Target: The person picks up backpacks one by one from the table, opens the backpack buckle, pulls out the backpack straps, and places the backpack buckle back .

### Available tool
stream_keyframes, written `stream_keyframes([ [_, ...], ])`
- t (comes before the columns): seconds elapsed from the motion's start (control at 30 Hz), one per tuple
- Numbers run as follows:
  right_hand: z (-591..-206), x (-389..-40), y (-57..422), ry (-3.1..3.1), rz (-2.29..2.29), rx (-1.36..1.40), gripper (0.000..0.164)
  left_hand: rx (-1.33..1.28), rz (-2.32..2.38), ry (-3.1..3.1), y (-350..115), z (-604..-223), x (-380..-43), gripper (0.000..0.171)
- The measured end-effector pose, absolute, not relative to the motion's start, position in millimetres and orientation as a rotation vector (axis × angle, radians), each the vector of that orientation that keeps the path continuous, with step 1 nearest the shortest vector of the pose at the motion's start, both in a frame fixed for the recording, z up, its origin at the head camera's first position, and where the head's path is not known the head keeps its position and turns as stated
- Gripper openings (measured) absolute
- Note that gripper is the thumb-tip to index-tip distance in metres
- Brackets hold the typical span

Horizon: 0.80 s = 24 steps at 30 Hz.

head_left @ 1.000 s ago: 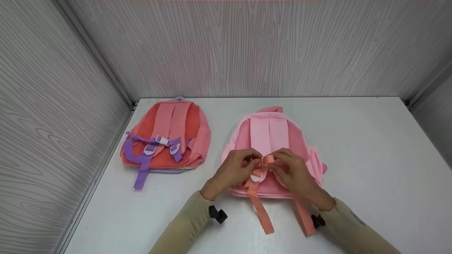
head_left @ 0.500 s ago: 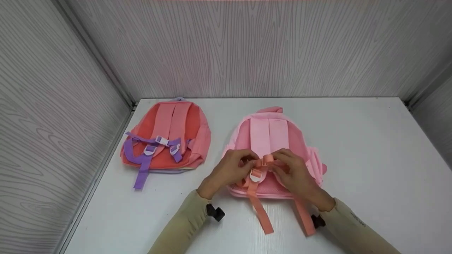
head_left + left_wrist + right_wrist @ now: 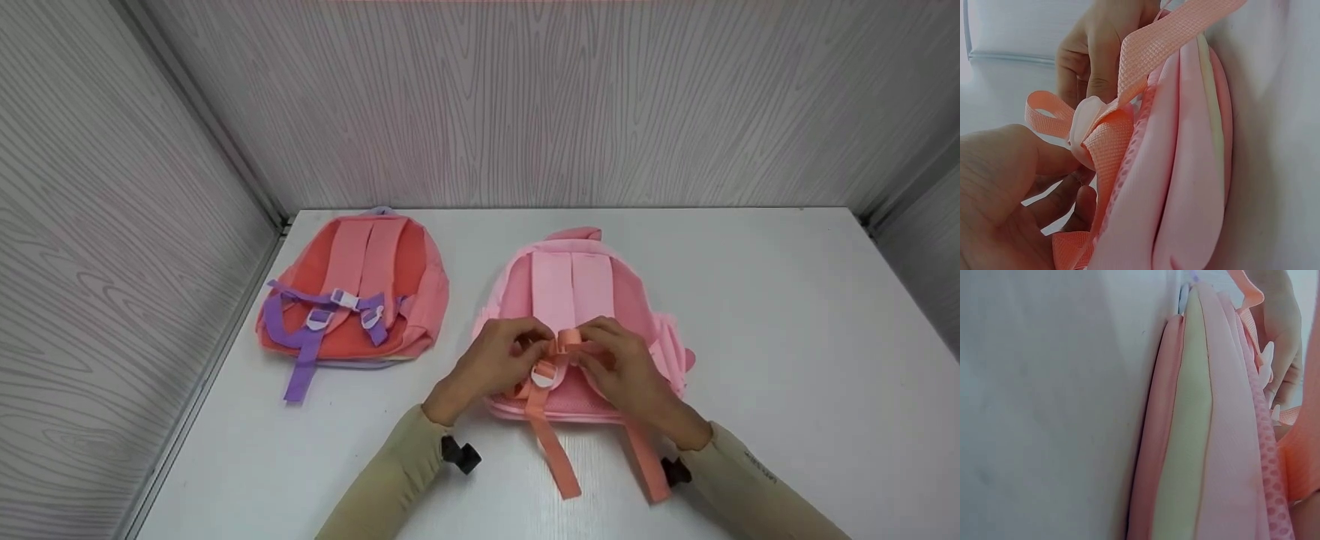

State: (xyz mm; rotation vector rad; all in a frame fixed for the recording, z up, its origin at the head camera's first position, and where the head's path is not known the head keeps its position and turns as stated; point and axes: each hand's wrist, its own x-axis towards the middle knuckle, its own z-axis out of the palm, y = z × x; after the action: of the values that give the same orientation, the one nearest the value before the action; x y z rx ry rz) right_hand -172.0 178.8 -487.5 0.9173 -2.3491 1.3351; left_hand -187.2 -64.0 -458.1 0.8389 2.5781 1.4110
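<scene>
A light pink backpack (image 3: 553,289) lies on the table with its shoulder straps facing up. Over its lower middle, my left hand (image 3: 495,356) and right hand (image 3: 624,367) pinch an orange webbing strap (image 3: 570,339) from either side. Between the fingertips the webbing bends into a small loop, also seen in the left wrist view (image 3: 1049,112). Fingers partly cover whatever joins the strap there. Just below the left fingertips sits a white adjuster buckle (image 3: 543,375). Two orange strap tails (image 3: 556,461) hang past the backpack's bottom edge.
To the left lies a coral backpack (image 3: 352,277), its purple straps joined by a white clip (image 3: 344,298). The white table (image 3: 787,322) meets grained panels at the back and sides.
My left hand shifted slightly left, then came back toward the right. The small webbing loop between the fingertips changed shape a little. My right hand and both backpacks stay almost still.
</scene>
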Motion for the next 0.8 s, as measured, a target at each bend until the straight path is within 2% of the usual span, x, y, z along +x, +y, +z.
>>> stream_keyframes([
  [0.8,-486.9,-170.9,177.2,-2.324,1.375,0.926,0.035,0.786,1.453,2.565,-59.5,-458.5,-183.4,0.016],
])
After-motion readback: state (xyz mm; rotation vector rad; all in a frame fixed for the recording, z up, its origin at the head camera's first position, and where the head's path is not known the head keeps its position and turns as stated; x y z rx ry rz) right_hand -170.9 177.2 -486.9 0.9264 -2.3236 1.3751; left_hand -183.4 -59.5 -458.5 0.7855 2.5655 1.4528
